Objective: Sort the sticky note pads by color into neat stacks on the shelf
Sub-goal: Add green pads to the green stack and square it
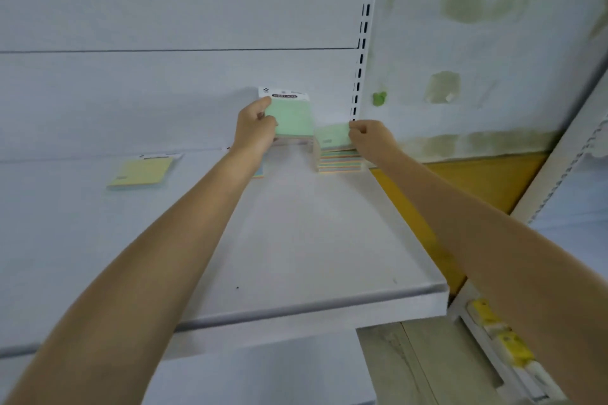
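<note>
Both arms reach deep onto the white shelf [296,240]. The left hand [255,131] has its fingers curled round a packaged green pad [291,115], tilted up off the board just at nine o'clock of the stack [339,154]. The right hand [370,138] pinches the right edge of the green pad on top of that stack, thumb and fingers close together. The stack's side shows mixed colour bands, so whether it counts as sorted I cannot tell. Out at nine o'clock, well apart, a yellow pad [141,171] lies alone; another pad peeks from under the left wrist. My read: barely midway, yellow not yet stacked.
</note>
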Tool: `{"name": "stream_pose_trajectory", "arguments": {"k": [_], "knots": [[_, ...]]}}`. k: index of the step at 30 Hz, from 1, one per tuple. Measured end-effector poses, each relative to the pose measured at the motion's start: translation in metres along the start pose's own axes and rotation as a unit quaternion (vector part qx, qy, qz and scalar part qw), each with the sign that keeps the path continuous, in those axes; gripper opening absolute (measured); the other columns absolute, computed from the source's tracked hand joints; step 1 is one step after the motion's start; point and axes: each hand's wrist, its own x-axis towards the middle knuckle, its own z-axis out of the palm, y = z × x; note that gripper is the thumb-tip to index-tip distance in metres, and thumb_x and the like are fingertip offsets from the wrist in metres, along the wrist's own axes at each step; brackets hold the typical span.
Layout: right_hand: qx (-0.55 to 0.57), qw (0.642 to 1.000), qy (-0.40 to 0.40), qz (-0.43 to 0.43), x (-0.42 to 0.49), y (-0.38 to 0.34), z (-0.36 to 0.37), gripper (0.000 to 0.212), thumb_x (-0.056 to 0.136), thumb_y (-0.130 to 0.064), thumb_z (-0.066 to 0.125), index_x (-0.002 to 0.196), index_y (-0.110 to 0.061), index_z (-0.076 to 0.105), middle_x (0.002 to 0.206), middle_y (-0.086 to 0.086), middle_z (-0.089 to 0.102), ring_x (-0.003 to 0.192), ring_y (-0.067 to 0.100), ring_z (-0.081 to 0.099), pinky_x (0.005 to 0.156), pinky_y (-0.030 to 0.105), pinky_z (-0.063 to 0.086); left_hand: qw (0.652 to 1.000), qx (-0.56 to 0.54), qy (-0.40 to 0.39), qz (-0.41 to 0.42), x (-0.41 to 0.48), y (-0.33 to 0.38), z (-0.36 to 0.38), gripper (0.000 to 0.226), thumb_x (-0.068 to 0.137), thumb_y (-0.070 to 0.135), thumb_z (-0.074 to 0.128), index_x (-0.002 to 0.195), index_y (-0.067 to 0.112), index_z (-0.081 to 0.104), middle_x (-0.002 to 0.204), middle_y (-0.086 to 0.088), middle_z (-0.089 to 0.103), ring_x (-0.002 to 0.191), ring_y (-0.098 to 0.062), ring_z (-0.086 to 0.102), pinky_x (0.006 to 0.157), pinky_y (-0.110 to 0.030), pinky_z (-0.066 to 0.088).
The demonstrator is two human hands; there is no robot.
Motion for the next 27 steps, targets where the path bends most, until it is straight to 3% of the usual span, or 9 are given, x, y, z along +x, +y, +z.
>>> {"name": "stream_pose_trajectory", "arguments": {"k": [3, 5, 7, 12, 15, 19, 21, 24, 27], "knots": [[-0.017, 1.0, 0.02, -0.008, 0.002, 0.007, 0.001, 0.027, 0.085, -0.005, 0.038, 0.061, -0.017, 0.04, 0.066, 0.006, 0.036, 0.062, 0.023, 0.03, 0.052, 0.029, 0.019, 1.0, -0.016, -0.001, -0.012, -0.004, 0.002, 0.01, 0.048, 0.088, -0.006, 0.042, 0.134, 0.008, 0.045, 0.106, -0.007, 0.047, 0.096, -0.02, 0.05, 0.064, -0.02, 0.047], [0.004, 1.0, 0.011, -0.005, 0.002, 0.012, 0.0, 0.027, 0.091, -0.013, 0.039, 0.106, -0.012, 0.061, 0.107, 0.017, 0.053, 0.076, 0.029, 0.048, 0.066, 0.027, 0.037, 0.999, -0.029, -0.005, -0.019, -0.004, 0.003, 0.016, 0.047, 0.088, -0.006, 0.043, 0.133, 0.007, 0.046, 0.107, -0.009, 0.048, 0.096, -0.021, 0.051, 0.065, -0.021, 0.047], [0.009, 1.0, 0.012, -0.013, -0.002, 0.016, -0.005, 0.043, 0.093, -0.019, 0.039, 0.135, -0.013, 0.044, 0.136, 0.016, 0.043, 0.081, 0.028, 0.054, 0.078, 0.031, 0.043, 0.999, -0.032, -0.012, -0.02, -0.005, 0.006, 0.023, 0.048, 0.087, -0.007, 0.044, 0.133, 0.006, 0.045, 0.108, -0.01, 0.049, 0.096, -0.022, 0.052, 0.067, -0.021, 0.048], [-0.014, 0.999, 0.023, -0.039, -0.018, 0.027, -0.016, 0.052, 0.093, -0.027, 0.045, 0.141, -0.011, 0.033, 0.142, 0.014, 0.039, 0.109, 0.026, 0.056, 0.089, 0.035, 0.045, 0.998, 0.029, -0.047, -0.008, -0.006, 0.008, 0.046, 0.048, 0.087, -0.003, 0.048, 0.134, 0.006, 0.044, 0.092, -0.005, 0.049, 0.091, -0.022, 0.051, 0.069, -0.026, 0.051], [-0.072, 0.997, -0.023, -0.018, -0.03, 0.038, -0.013, 0.069, 0.087, -0.047, 0.053, 0.138, -0.004, 0.034, 0.14, 0.016, 0.039, 0.124, 0.031, 0.045, 0.1, 0.04, 0.039, 0.991, 0.109, -0.071, 0.009, -0.004, 0.005, 0.056, 0.042, 0.083, 0.004, 0.052, 0.125, 0.007, 0.053, 0.081, -0.004, 0.048, 0.086, -0.022, 0.05, 0.089, -0.041, 0.051], [-0.095, 0.993, -0.075, 0.002, -0.049, 0.042, -0.004, 0.085, 0.077, -0.057, 0.06, 0.136, -0.004, 0.03, 0.142, 0.016, 0.035, 0.132, 0.03, 0.035, 0.108, 0.04, 0.035, 0.965, 0.235, -0.098, 0.056, -0.008, 0.001, 0.068, 0.023, 0.083, 0.011, 0.047, 0.099, 0.01, 0.064, 0.107, -0.023, 0.063, 0.102, -0.031, 0.057, 0.09, -0.031, 0.043], [-0.136, 0.986, -0.092, -0.015, -0.056, 0.041, 0.002, 0.09, 0.077, -0.059, 0.058, 0.14, -0.004, 0.024, 0.144, 0.015, 0.032, 0.136, 0.03, 0.029, 0.11, 0.04, 0.03, 0.95, 0.285, -0.104, 0.075, -0.014, 0.001, 0.071, 0.027, 0.082, 0.02, 0.039, 0.086, 0.009, 0.063, 0.102, -0.021, 0.063, 0.102, -0.029, 0.056, 0.087, -0.03, 0.04], [-0.166, 0.982, -0.086, -0.034, -0.062, 0.04, 0.007, 0.093, 0.078, -0.062, 0.054, 0.143, -0.005, 0.019, 0.146, 0.013, 0.029, 0.138, 0.03, 0.024, 0.111, 0.038, 0.027, 0.933, 0.333, -0.104, 0.088, -0.018, -0.005, 0.069, 0.052, 0.076, 0.039, 0.037, 0.101, 0.005, 0.067, 0.115, -0.017, 0.065, 0.114, -0.033, 0.054, 0.098, -0.034, 0.042], [-0.158, 0.983, -0.086, -0.034, -0.063, 0.039, 0.007, 0.092, 0.079, -0.061, 0.054, 0.143, -0.005, 0.017, 0.147, 0.013, 0.027, 0.138, 0.03, 0.022, 0.111, 0.038, 0.025, 0.907, 0.393, -0.117, 0.097, -0.021, -0.012, 0.066, 0.046, 0.089, 0.043, 0.045, 0.122, 0.013, 0.055, 0.133, -0.015, 0.05, 0.127, -0.033, 0.041, 0.104, -0.039, 0.039]]}}
